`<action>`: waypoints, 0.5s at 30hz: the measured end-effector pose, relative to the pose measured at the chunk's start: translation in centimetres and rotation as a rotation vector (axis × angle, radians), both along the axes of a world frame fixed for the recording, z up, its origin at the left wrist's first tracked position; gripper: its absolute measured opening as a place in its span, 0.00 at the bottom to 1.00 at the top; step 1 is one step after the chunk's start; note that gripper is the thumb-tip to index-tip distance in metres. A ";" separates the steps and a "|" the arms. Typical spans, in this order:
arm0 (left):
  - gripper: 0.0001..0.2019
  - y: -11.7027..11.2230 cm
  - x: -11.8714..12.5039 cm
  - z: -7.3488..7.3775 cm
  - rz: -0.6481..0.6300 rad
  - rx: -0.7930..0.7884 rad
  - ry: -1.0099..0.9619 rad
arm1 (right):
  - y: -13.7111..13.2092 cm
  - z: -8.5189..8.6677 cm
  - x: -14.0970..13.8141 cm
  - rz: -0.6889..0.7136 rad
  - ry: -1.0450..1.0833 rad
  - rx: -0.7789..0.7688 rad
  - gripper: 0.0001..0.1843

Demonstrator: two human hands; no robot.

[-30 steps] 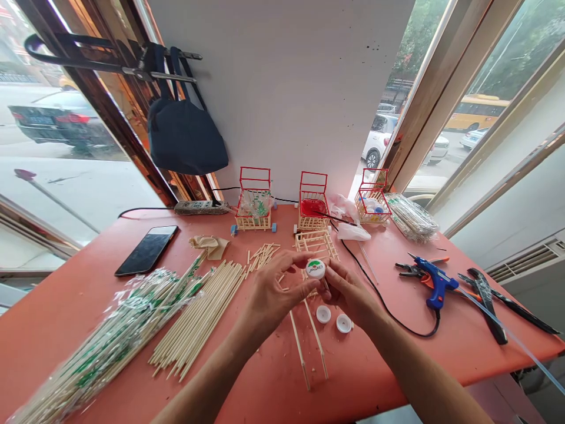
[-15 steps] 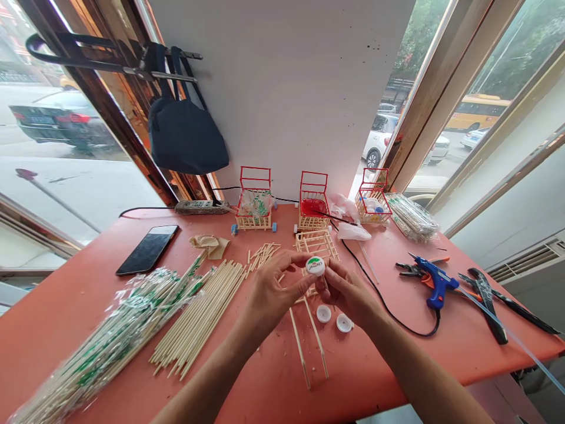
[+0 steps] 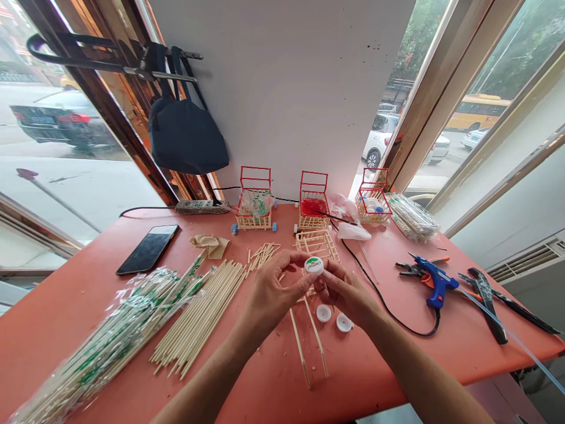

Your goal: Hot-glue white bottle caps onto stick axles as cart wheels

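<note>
A white bottle cap (image 3: 313, 266) with a green and red printed top is held up over the table. My left hand (image 3: 278, 282) pinches its left side between thumb and fingers. Closed against the cap's right edge are the fingers of my right hand (image 3: 346, 288); a pale sliver, perhaps a stick end, shows under them. Two more white caps, the left one (image 3: 323, 313) and the right one (image 3: 344, 322), lie hollow side up below my right hand. Beneath my hands is a wooden stick frame (image 3: 316, 242), partly hidden, with two long sticks (image 3: 298, 341) toward me.
Stick carts (image 3: 256, 215) with red handles line the back. Bamboo sticks (image 3: 200, 318) and a bagged bundle (image 3: 128, 318) lie left, near a phone (image 3: 148, 250). At right are a blue glue gun (image 3: 436, 282) with its cord, pliers (image 3: 410, 270) and cutters (image 3: 488, 303).
The cap has turned slightly between my fingers, so its print sits at a different angle. Both hands have barely shifted; everything on the table stays where it was.
</note>
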State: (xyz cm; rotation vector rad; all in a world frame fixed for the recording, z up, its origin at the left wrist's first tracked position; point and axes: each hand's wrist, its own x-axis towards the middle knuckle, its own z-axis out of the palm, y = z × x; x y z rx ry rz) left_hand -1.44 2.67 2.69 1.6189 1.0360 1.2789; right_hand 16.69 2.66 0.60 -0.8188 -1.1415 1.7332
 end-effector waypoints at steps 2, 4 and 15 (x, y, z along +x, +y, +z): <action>0.09 0.0 0.1 0.1 0.009 -0.016 0.001 | 0.0 -0.1 0.1 0.001 0.008 -0.002 0.22; 0.09 0.0 0.1 0.1 0.016 -0.028 0.005 | 0.1 -0.2 0.1 -0.004 0.011 -0.004 0.21; 0.09 0.1 0.1 -0.3 0.010 -0.020 -0.004 | 0.0 0.0 0.1 -0.011 -0.009 0.008 0.23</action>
